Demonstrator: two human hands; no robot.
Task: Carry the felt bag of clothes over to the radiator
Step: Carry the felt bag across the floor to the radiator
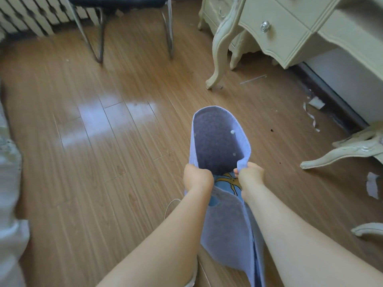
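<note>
A pale lilac felt bag hangs in front of me above the wooden floor. My left hand grips its left rim and my right hand pinches its right rim, holding the mouth apart. Inside, between my hands, a blue cloth with a yellow print shows. The white radiator runs along the wall at the far top left, well away from the bag.
A metal-legged chair with a dark seat stands before the radiator. A cream dressing table with curved legs fills the top right. Paper scraps lie by the right wall. Pale bedding edges the left.
</note>
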